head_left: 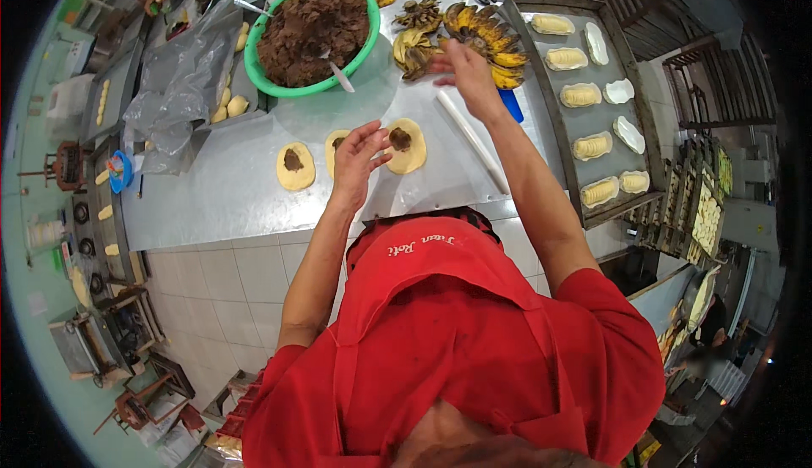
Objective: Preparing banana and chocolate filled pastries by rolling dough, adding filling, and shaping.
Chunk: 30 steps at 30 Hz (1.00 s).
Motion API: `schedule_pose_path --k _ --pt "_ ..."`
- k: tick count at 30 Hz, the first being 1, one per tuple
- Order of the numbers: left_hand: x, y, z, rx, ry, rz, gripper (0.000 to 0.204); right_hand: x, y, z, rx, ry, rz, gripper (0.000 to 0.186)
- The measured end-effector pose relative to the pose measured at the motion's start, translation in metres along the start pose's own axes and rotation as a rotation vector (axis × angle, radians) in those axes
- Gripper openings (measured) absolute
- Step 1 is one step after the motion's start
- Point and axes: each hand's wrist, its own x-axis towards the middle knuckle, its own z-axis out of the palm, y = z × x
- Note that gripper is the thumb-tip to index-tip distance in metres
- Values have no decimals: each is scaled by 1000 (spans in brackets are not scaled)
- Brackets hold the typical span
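Dough ovals (409, 160) lie beneath the loosely spread left hand (354, 164), bananas (486, 35) beside the spread right hand (470, 77), contact unclear.

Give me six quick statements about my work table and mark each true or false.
1. The right hand is at the bananas. True.
2. The bowl is full of white flour. False: the green bowl holds dark brown filling.
3. Three dough pieces with filling lie near the left hand. True.
4. The left hand grips the white rod. False: the white rod lies on the table.
5. The tray of ridged pastries is on the right. True.
6. The apron is blue. False: the apron is red.
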Motion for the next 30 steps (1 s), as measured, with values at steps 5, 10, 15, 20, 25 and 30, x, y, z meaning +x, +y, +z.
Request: schedule_pose_path --k 5,10,15,20,25,30 --pt "-4 -20 -7 125 59 6 44 7 25 -83 -1135 252 -581 43" --pt "40 -30 35 459 -98 190 38 4 35 -125 -1637 230 -701 49" --pt "127 -11 121 956 -299 623 49 11 27 -130 -1707 158 -739 41" --pt "183 -10 164 1491 -295 1045 66 3 41 -117 -1448 252 -481 34" --pt "191 -19 159 1706 -315 1036 78 10 24 -115 -239 41 303 47" --pt "191 -9 156 1819 -337 1016 73 2 16 -145 306 -506 745 55"
